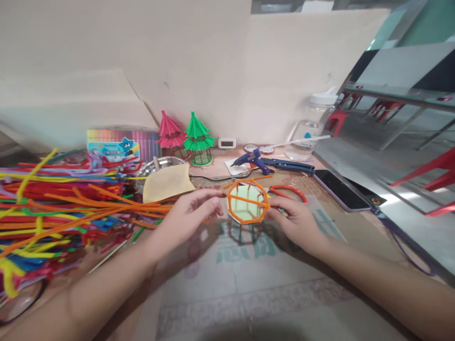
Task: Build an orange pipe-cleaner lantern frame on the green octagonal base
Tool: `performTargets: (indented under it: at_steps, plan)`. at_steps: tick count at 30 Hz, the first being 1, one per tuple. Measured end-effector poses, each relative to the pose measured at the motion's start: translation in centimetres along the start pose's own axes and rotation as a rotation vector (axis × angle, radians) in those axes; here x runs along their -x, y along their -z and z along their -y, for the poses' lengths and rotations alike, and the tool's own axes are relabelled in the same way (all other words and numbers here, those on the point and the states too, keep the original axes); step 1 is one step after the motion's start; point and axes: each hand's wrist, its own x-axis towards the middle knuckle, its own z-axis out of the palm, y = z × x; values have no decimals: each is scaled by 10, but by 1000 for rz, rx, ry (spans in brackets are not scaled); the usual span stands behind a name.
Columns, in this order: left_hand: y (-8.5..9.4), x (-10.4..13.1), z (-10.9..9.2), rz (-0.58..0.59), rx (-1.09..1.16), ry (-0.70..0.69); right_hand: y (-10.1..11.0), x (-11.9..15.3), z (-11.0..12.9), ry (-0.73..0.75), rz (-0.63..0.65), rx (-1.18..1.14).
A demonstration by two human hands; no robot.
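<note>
Between my hands is a small octagonal frame of orange pipe cleaners. A bar crosses its upper ring, and a pale green base shows through it. My right hand pinches the frame's right edge between thumb and fingers. At the left side, my left hand has its index finger stretched to the rim and its thumb apart, holding nothing I can see. Whether that fingertip touches the rim I cannot tell. Red-handled pliers lie just behind my right hand, partly hidden by it.
A heap of colourful pipe cleaners covers the left. Behind stand pink and green tree-like models, a glue gun, a small clock and a water bottle. A phone lies by the right table edge.
</note>
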Motion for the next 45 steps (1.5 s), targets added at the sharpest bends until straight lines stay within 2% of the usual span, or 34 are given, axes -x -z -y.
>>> performTargets:
  at_steps: [4,10,18,31,34,39,42,45]
  plan:
    - [-5,3,-6,51,72,3,0,1,-2,31,17,23]
    - [-6,7,-9,38,80,-30,1,1,2,99,55,16]
    - [-7,6,-12,96,103,-44,-1,1,1,181,31,-8]
    - [-4,5,-4,84,76,-32,-3,4,-3,177,8,-60]
    - [-4,4,-4,79,90,-35,2,5,6,103,21,-178]
    - [-3,3,-3,96,72,-39,12,-1,26,-155,74,-423]
    - [-4,3,-3,93,76,-42,13,-6,27,-286,137,-513]
    - [-4,4,-6,90,71,-34,11,-8,25,-348,193,-550]
